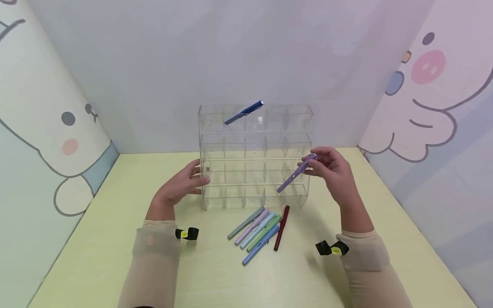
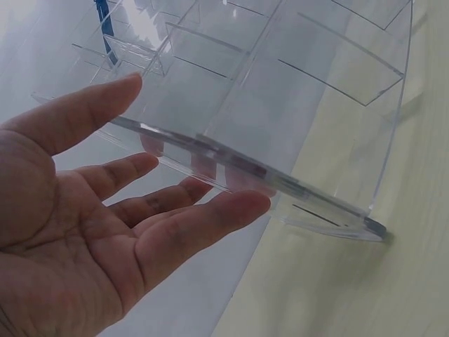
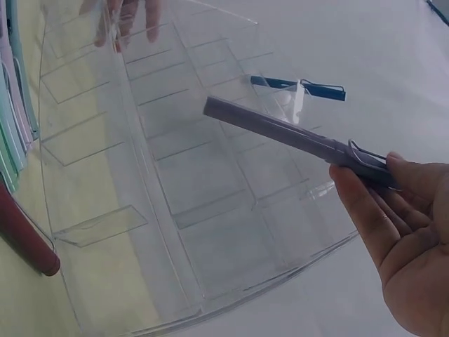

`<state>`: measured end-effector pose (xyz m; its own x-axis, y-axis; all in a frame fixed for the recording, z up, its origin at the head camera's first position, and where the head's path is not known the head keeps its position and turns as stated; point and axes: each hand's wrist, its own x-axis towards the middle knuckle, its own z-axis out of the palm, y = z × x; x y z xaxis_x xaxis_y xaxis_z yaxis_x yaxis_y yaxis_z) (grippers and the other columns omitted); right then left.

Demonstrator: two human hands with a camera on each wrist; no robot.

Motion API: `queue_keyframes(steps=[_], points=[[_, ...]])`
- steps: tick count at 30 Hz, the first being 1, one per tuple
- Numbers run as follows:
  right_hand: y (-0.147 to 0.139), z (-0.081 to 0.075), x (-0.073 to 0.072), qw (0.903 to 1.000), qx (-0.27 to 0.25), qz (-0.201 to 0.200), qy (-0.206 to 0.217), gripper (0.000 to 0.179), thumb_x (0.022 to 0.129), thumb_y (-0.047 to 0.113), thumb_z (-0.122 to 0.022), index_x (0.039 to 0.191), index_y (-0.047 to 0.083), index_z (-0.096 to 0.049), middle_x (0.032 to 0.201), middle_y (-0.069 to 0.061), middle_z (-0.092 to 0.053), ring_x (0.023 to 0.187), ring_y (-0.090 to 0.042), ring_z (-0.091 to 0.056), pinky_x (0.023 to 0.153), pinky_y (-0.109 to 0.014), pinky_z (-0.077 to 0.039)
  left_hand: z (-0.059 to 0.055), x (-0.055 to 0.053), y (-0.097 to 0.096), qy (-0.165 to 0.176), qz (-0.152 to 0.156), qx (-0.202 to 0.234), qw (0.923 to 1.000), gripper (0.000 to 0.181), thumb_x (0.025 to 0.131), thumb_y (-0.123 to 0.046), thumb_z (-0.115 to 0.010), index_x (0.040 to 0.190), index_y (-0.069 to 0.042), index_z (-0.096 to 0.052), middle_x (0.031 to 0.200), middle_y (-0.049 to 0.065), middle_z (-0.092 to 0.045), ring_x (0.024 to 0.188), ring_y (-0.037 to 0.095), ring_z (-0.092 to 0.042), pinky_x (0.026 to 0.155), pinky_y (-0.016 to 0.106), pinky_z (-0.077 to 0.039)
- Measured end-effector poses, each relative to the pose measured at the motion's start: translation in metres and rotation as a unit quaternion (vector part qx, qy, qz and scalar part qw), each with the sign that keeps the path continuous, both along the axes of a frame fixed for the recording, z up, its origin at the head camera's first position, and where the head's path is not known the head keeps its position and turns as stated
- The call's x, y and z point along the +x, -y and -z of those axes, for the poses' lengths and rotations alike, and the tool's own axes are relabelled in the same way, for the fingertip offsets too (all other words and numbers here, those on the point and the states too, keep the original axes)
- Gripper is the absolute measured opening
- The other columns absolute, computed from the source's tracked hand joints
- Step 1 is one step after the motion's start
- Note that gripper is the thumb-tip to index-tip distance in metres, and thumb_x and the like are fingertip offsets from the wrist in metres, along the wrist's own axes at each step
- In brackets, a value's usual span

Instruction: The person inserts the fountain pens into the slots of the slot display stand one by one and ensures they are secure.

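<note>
A clear acrylic rack (image 1: 255,176) with several tiers of compartments stands upright on the table. At its left side is my left hand (image 1: 182,184), fingers spread and fingertips right at the side panel. In the left wrist view, the left hand's fingers (image 2: 235,210) are loosely extended by the panel's edge. My right hand (image 1: 332,169) pinches a purple pen (image 1: 296,173) near its clip end, between thumb and fingers. That pen slants down to the left in front of the rack's lower right compartments. A dark blue pen (image 1: 244,113) lies slanted across the rack's top tier.
In front of the rack lie several pens side by side: grey-green (image 1: 246,223), lilac (image 1: 252,227), light blue (image 1: 258,231), green (image 1: 264,233) and blue (image 1: 261,245). A dark red pen (image 1: 282,228) lies to their right. A plain wall (image 1: 254,51) rises behind the table.
</note>
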<state>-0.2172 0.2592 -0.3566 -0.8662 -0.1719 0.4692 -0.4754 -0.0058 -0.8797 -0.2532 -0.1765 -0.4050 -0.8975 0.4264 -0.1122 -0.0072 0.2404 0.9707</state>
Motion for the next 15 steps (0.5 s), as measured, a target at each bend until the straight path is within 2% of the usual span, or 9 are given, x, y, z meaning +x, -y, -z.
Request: queue_keyframes(steps=[6,15], points=[[0.005,-0.007,-0.013,0.9989,-0.040,0.016,-0.020,0.028,0.096,0.004,-0.061,0.123,-0.002,-0.054,0.107,-0.014,-0.069,0.095,-0.022,-0.073,0.081,-0.038,-0.058,0.002,-0.001,-0.001,-0.003,0.004,0.006,1.0000,0.081,0.097,-0.026,-0.064,0.158,-0.022,-0.011,0.157,0.016,-0.028,0.133,0.038,-0.046,0.094,0.051,-0.052],[0.010,-0.035,-0.040,0.9960,-0.079,-0.003,-0.042,0.028,0.095,0.000,-0.061,0.121,-0.003,-0.055,0.104,-0.018,-0.068,0.094,-0.025,-0.073,0.081,-0.039,-0.058,0.002,-0.001,-0.002,-0.001,0.001,0.010,1.0000,0.080,0.097,-0.026,-0.064,0.158,-0.023,-0.012,0.157,0.017,-0.029,0.132,0.037,-0.047,0.095,0.051,-0.052]])
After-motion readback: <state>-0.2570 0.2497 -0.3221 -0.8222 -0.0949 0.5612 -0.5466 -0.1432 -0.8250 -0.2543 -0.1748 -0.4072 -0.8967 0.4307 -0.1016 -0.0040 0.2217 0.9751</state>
